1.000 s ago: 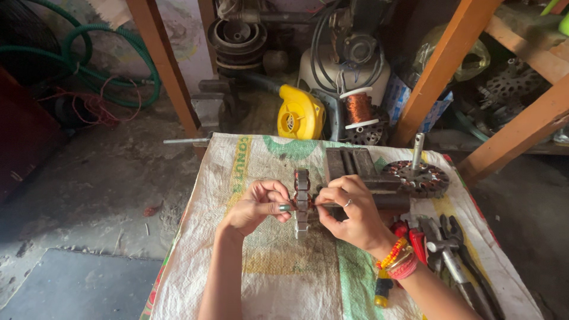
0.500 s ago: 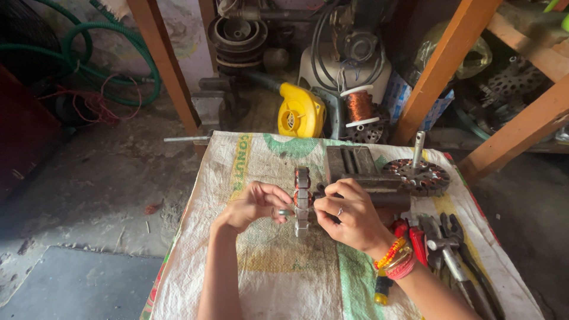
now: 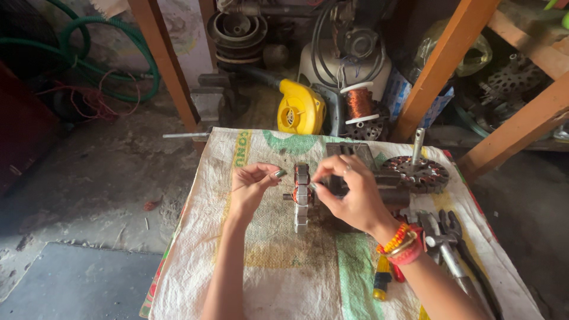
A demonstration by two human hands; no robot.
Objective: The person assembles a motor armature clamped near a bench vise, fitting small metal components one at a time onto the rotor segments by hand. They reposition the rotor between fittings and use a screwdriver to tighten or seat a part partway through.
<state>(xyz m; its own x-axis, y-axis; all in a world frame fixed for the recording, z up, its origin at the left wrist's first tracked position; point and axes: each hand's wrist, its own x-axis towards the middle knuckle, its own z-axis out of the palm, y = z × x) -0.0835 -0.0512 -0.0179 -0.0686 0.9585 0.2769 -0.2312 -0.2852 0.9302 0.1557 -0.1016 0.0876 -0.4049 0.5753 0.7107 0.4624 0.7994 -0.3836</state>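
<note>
A head-camera view looks down on a woven plastic sack (image 3: 284, 284) spread flat as a work mat across the lower middle of the frame, on a dusty concrete floor.

Nothing in view works as a container with contents; the tools and parts lie loose on the sack.

At the centre of the frame stands a small motor stator (image 3: 301, 195), a narrow stack of grey metal plates with copper-coloured winding showing in its upper half. It rests upright on the sack between two hands.

The left hand (image 3: 252, 188), just left of the stator, is mostly closed, thumb and forefinger pinched together near the stator's upper part; whether they grip a fine wire is too small to tell. The right hand (image 3: 349, 192), just right of the stator, is curled, its fingertips touching the stator's upper edge. Several beaded bracelets (image 3: 400, 243) circle the right wrist.

To the right of the hands lies one round rotor with a steel shaft (image 3: 419, 169) standing up from it. One pair of pliers (image 3: 450, 237) lies at the lower right. One screwdriver with a yellow handle (image 3: 381, 278) lies below the right wrist.

Behind the sack, at upper centre, sit one yellow blower (image 3: 300, 109) and one spool of copper wire (image 3: 360, 104). A green hose (image 3: 77, 53) coils at upper left.
</note>
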